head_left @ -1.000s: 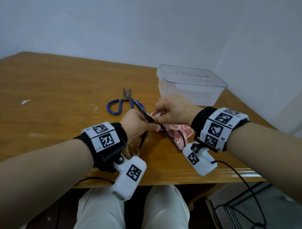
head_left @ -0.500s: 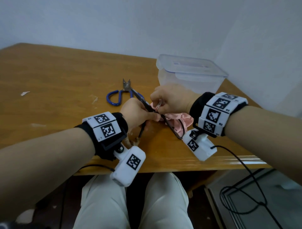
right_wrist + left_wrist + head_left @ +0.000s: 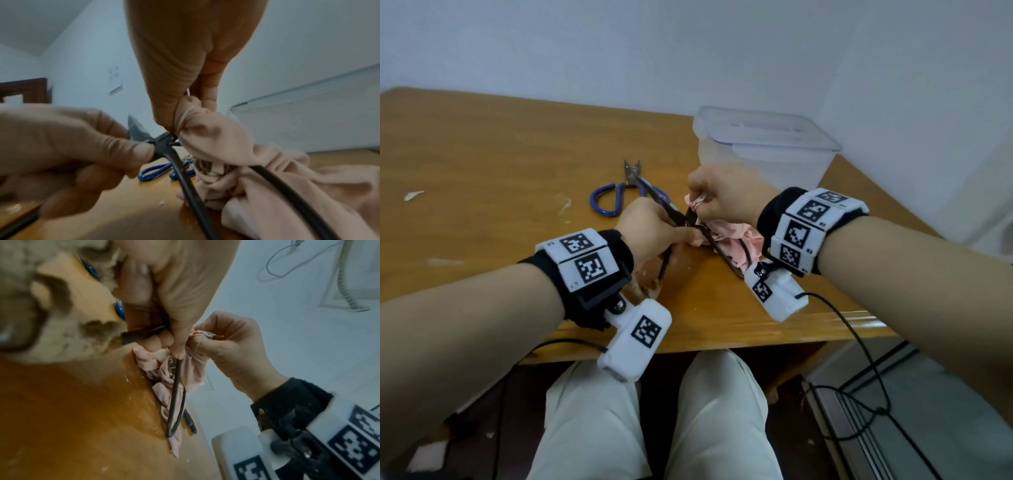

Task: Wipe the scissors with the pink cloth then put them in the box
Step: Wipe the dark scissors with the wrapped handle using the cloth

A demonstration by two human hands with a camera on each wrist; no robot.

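Wooden table (image 3: 482, 164): blue-handled scissors (image 3: 616, 197) behind hands, lidded box (image 3: 763, 147) beyond.

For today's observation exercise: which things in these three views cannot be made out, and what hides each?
- Black scissors: the blade is wrapped in the pink cloth and covered by the right hand in all views.
- Blue scissors: partly behind the left hand; blurred in the wrist views.
- Box: whether anything is inside; the lid and frosted walls hide it.

Plain indoor room, wooden table (image 3: 482, 164) in a corner (bare pale walls (image 3: 619, 51)), dark door (image 3: 22, 91)
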